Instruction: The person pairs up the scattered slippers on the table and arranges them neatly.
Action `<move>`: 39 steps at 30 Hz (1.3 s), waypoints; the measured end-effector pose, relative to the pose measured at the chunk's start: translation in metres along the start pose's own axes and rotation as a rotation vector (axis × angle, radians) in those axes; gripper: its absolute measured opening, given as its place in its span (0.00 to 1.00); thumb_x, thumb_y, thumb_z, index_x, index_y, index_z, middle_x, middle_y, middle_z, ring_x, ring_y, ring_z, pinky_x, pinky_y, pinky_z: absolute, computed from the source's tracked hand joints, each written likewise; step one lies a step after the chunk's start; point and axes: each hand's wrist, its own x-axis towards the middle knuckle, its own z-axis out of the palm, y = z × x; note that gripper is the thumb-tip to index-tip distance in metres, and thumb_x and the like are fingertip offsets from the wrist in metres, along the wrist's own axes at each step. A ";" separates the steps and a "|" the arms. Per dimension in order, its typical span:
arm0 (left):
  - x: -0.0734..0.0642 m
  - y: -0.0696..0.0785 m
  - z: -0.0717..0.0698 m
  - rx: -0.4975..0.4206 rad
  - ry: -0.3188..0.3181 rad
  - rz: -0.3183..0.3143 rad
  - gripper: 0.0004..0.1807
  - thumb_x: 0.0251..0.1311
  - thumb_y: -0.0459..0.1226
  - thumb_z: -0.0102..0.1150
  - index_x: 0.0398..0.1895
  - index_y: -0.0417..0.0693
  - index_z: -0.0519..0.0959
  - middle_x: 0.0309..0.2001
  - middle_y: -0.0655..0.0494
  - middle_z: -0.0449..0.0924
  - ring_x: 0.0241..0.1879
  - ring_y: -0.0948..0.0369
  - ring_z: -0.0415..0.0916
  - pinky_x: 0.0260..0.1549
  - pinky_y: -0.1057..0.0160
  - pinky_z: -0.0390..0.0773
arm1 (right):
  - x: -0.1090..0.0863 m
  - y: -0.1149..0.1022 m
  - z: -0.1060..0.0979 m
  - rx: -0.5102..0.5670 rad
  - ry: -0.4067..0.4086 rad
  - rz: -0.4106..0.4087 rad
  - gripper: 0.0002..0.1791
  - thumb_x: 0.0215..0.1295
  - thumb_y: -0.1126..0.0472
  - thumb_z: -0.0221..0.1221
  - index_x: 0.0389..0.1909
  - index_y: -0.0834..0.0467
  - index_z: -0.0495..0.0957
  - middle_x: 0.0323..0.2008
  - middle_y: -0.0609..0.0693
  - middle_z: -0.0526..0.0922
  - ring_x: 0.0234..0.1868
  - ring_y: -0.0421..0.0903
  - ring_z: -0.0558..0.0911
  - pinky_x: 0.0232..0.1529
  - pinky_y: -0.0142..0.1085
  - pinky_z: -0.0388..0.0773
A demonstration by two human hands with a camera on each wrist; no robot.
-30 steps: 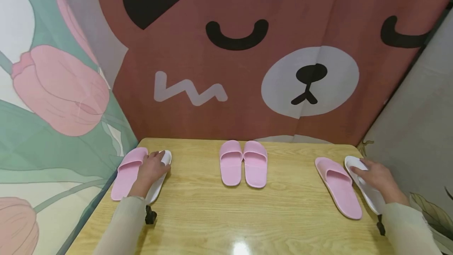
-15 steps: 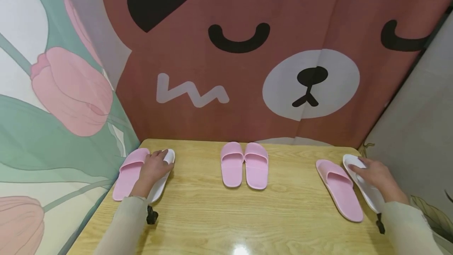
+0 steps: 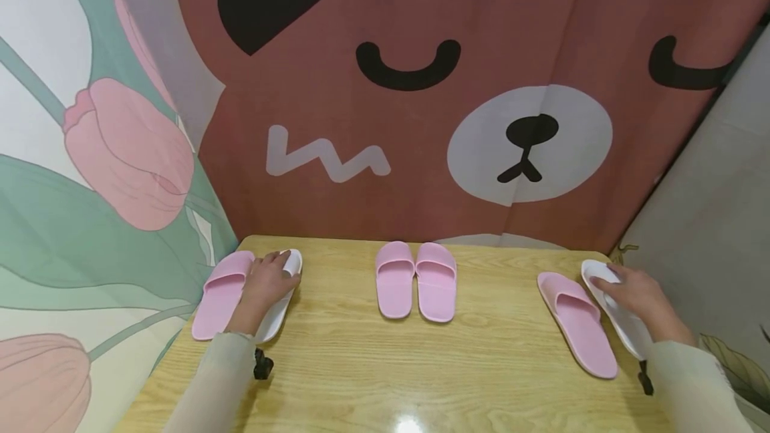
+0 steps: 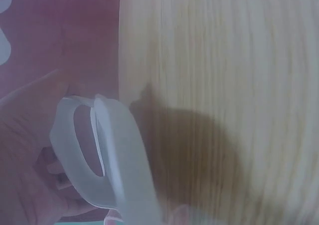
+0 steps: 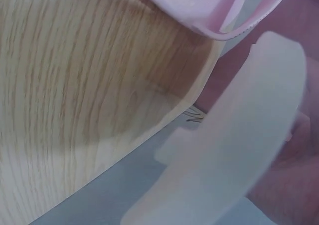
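At the table's left end, my left hand [image 3: 265,291] grips a white slipper [image 3: 274,323] across its strap, beside a pink slipper [image 3: 212,313]. In the left wrist view the white slipper [image 4: 130,170] stands on edge above the table with its shadow on the wood. At the right end my right hand [image 3: 645,299] holds another white slipper [image 3: 630,333], to the right of a pink slipper [image 3: 585,341]. The right wrist view shows this white slipper [image 5: 234,140] past the table edge, its sole side turned to the camera. Fingers are partly hidden behind both slippers.
Two pink slippers, a left one [image 3: 394,294] and a right one [image 3: 436,298], stand side by side at the back middle of the wooden table [image 3: 385,366]. A bear-print curtain [image 3: 325,206] hangs behind; a tulip-print cloth [image 3: 132,152] closes the left side, a grey cloth [image 3: 716,219] the right.
My left hand and its white slipper have shifted a little to the right, away from the left pink slipper. The right white slipper has moved slightly toward the back. The pink slippers stay put.
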 end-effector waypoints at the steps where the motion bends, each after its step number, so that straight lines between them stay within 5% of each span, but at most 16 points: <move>1: 0.000 0.001 -0.001 -0.003 -0.004 -0.004 0.37 0.59 0.48 0.60 0.70 0.37 0.70 0.67 0.29 0.69 0.61 0.30 0.66 0.62 0.33 0.61 | 0.000 -0.001 0.000 -0.002 0.001 0.000 0.54 0.71 0.30 0.48 0.73 0.75 0.52 0.65 0.87 0.53 0.63 0.84 0.56 0.58 0.74 0.60; 22: 0.000 0.011 -0.005 -0.011 -0.017 -0.030 0.39 0.61 0.51 0.60 0.72 0.42 0.68 0.69 0.32 0.67 0.63 0.31 0.64 0.57 0.30 0.66 | 0.001 -0.021 0.004 -0.045 0.050 -0.045 0.51 0.71 0.32 0.50 0.70 0.76 0.57 0.64 0.85 0.58 0.62 0.84 0.59 0.60 0.73 0.59; 31: -0.001 0.016 -0.004 -0.031 -0.002 -0.007 0.39 0.60 0.49 0.62 0.72 0.40 0.69 0.69 0.31 0.67 0.63 0.30 0.64 0.60 0.33 0.66 | 0.004 -0.034 0.005 -0.088 0.097 -0.127 0.47 0.72 0.36 0.53 0.68 0.75 0.61 0.61 0.84 0.64 0.59 0.83 0.64 0.57 0.72 0.64; 39: -0.002 0.019 -0.004 -0.043 -0.006 -0.021 0.39 0.60 0.50 0.62 0.73 0.42 0.68 0.70 0.32 0.66 0.66 0.32 0.62 0.52 0.30 0.72 | 0.003 -0.050 0.002 -0.066 0.093 -0.136 0.48 0.72 0.35 0.52 0.69 0.76 0.60 0.65 0.83 0.60 0.62 0.82 0.61 0.59 0.73 0.61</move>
